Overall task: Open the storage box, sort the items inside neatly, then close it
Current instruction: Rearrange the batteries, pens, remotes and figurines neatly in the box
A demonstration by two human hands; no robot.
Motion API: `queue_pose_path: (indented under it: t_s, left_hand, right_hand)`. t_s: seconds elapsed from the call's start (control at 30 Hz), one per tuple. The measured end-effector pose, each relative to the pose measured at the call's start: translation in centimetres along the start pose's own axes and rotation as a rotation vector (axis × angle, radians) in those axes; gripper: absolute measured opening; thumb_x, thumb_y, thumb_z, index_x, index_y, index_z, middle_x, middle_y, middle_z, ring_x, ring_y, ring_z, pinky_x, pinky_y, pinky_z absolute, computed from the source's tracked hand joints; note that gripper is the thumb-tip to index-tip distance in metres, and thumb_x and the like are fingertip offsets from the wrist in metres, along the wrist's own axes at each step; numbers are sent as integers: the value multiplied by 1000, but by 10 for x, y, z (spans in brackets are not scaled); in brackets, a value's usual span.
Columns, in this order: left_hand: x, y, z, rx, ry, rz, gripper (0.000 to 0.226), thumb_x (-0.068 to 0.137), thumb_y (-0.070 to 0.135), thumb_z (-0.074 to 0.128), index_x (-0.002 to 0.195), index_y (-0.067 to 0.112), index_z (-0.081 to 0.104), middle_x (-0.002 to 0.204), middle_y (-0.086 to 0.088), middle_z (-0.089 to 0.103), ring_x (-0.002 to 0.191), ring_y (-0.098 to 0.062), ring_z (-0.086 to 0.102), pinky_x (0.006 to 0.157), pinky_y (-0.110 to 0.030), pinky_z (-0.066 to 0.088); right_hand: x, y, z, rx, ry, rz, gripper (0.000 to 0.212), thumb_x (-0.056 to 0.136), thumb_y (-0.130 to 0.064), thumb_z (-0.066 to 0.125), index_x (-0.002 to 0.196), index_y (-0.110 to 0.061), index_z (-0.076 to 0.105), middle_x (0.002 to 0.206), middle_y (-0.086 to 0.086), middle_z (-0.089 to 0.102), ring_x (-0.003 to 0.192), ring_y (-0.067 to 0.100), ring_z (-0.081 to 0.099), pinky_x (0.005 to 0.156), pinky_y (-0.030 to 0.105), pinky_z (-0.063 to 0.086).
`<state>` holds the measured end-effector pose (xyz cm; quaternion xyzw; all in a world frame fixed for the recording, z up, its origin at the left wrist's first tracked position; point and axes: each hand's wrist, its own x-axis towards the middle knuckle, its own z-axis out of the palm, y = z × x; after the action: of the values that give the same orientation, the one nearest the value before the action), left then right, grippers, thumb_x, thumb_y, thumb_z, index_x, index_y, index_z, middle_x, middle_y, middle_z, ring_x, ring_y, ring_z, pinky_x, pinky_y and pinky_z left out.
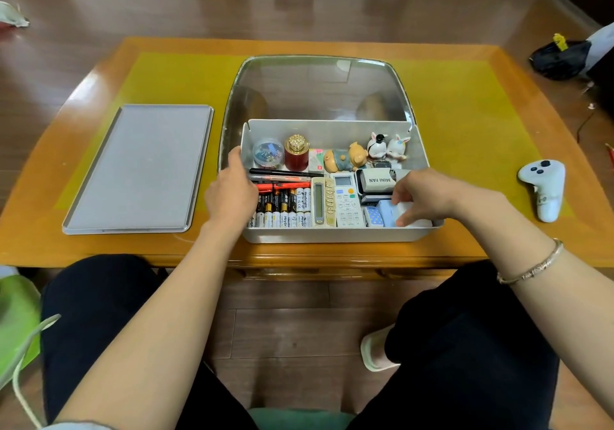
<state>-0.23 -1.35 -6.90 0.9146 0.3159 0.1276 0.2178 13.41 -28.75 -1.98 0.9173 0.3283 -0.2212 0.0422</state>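
Note:
The white storage box stands open at the table's near edge, its clear lid swung up behind it. Inside lie batteries, pens, two remotes, a MINI FAN box, a red jar, a clip tub and small figurines. My left hand holds the box's left wall, fingers curled over the rim. My right hand reaches into the right front corner and grips a white and pale blue packet.
A grey tray lies flat on the yellow mat left of the box. A white game controller lies to the right. My knees are under the wooden table's front edge.

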Motion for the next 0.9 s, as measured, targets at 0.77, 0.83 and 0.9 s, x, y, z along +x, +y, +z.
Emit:
queue_pose_path:
  t_s: [0.77, 0.83, 0.9]
  left_hand:
    - [0, 0, 1, -9, 30, -30, 35, 100, 14, 43, 134, 10, 40, 104, -14, 65, 75, -20, 51, 56, -31, 37]
    - [-1, 1, 0, -6, 31, -36, 35, 100, 14, 43, 134, 10, 40, 105, -14, 65, 75, -20, 50, 56, -30, 36]
    - [-1, 1, 0, -6, 24, -39, 35, 100, 14, 43, 134, 10, 40, 104, -13, 65, 75, -20, 51, 57, -31, 37]
  right_hand:
    - [8, -18, 16, -48, 74, -30, 44, 72, -38, 79, 111, -22, 67, 106, 1, 66, 99, 21, 59, 78, 30, 48]
    - [9, -19, 16, -47, 64, -25, 45, 72, -39, 79, 112, -20, 67, 107, 2, 66, 100, 21, 59, 81, 32, 50]
    - [8, -20, 13, -61, 49, -28, 48, 72, -42, 78, 114, -21, 65, 108, 0, 66, 102, 21, 58, 82, 32, 48]
